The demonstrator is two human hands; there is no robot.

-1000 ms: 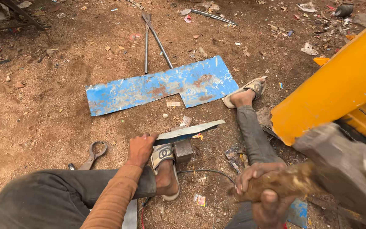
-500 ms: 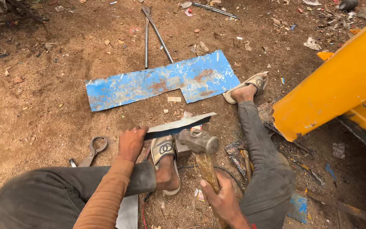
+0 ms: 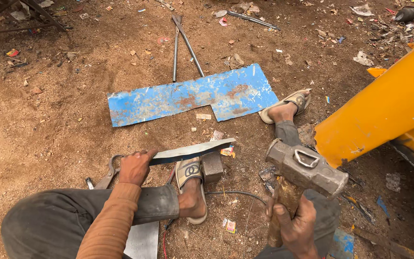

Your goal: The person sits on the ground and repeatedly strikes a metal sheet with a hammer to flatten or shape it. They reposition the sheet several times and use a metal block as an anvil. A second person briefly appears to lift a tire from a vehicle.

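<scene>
metal strip [image 3: 187, 152]: thin, grey-blue, lying across small steel block | hammer [image 3: 305, 169]: rusty head, wooden handle, raised

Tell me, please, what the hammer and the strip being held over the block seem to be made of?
Hammer: the head looks like dull grey steel, scuffed; the handle seems bare wood, brown and grainy. Strip: apparently thin sheet metal, grey on top with a blue edge, held by the left hand.
</scene>
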